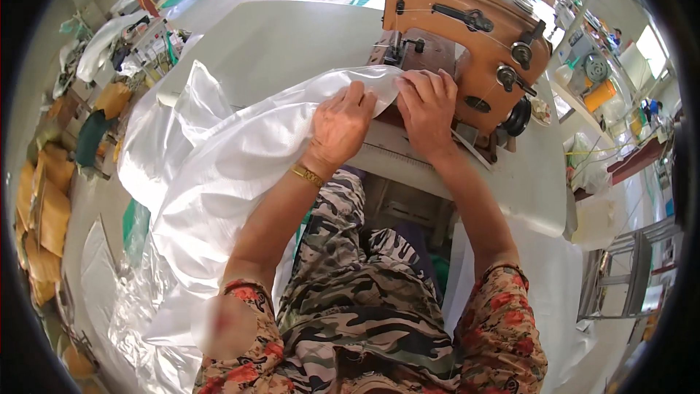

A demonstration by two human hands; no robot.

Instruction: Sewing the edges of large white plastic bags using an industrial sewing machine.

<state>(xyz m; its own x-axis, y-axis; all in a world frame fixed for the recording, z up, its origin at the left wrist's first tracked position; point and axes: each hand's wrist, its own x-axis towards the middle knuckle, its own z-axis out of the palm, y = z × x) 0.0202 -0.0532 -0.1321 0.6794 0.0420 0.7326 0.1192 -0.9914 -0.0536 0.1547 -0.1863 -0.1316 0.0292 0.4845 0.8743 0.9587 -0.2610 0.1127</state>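
A large sheet of white woven plastic fabric [211,175] lies bunched over the table's left front edge and hangs down beside my legs. My left hand [343,120] pinches its upper edge, fingers curled into the fabric. Just to the right, my right hand [429,106] has its fingers bent together at the end of that edge and grips it there. Both hands are in front of an orange-brown sewing machine [467,44], whose needle area [397,49] is just beyond my fingers. Thread runs across the machine's face. My fingertips partly hide the fabric's edge.
The pale sewing table [292,36] extends away to the left and far side. A black handwheel [516,117] sticks out at the machine's right. Stacked brown bundles [47,211] stand at far left; a shelf with an orange container [599,95] is at right.
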